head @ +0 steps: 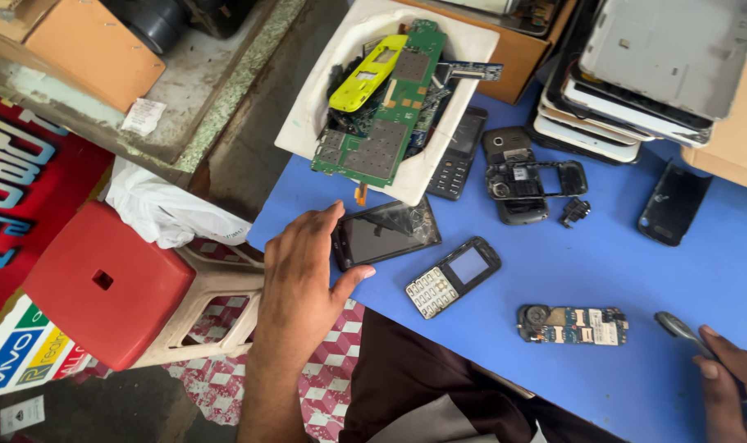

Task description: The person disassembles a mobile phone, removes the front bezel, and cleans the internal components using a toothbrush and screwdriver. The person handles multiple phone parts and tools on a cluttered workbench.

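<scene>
Left hand closing on a cracked touchscreen phone, right hand gripping a slim metal tool

The left hand (303, 262) has its fingers spread narrowly around the left end of the touchscreen phone (386, 232), thumb at the near edge, the phone flat on the blue table (603, 271) and not lifted; its glossy black glass is shattered at the right corner. The right hand (730, 381) holds a smooth grey tool (677, 326) between curled fingers. No work on the touchscreen phone shows yet, I judge. Just beside lies a keypad phone (453, 276) with pale keys, then a bare circuit board (573, 325) (already stripped of its shell). Farther off, a white tray (308, 123) heaps green boards.
</scene>
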